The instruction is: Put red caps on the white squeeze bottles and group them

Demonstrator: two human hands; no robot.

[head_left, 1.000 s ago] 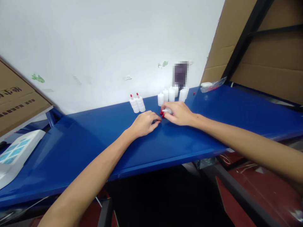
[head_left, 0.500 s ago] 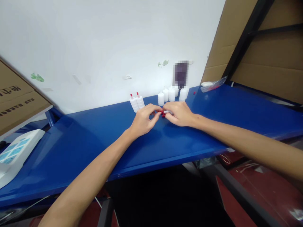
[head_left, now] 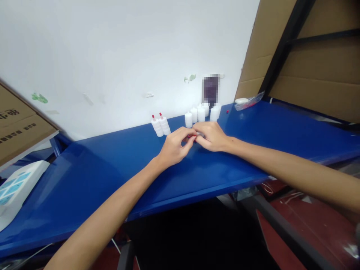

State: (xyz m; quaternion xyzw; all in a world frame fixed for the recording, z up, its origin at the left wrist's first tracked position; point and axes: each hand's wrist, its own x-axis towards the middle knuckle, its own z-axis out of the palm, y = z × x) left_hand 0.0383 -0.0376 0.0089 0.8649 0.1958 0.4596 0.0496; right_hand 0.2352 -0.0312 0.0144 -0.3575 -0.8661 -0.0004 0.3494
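Note:
My left hand (head_left: 177, 147) pinches a small red cap (head_left: 195, 137) between thumb and fingertips. Against it, my right hand (head_left: 211, 135) closes on a small white nozzle (head_left: 200, 134), mostly covered by the fingers. The two hands meet over the blue table (head_left: 135, 165). More red bits lie just under the fingertips, largely hidden. To the left of my hands stand two white bottles (head_left: 157, 127) with red-capped tips. Behind my right hand is a group of several white bottles (head_left: 201, 114) that show no red tips.
A loose red cap (head_left: 227, 111) lies at the back right, near a clear plastic bag (head_left: 251, 102). At the left edge sits a white device with blue panels (head_left: 17, 187). A white wall (head_left: 126, 56) rises behind, and cardboard (head_left: 317, 71) stands at the right.
My left fingertips have moved right, up against my right fingers, bringing the red cap to the nozzle. The view has shifted slightly; the bottles stand as before.

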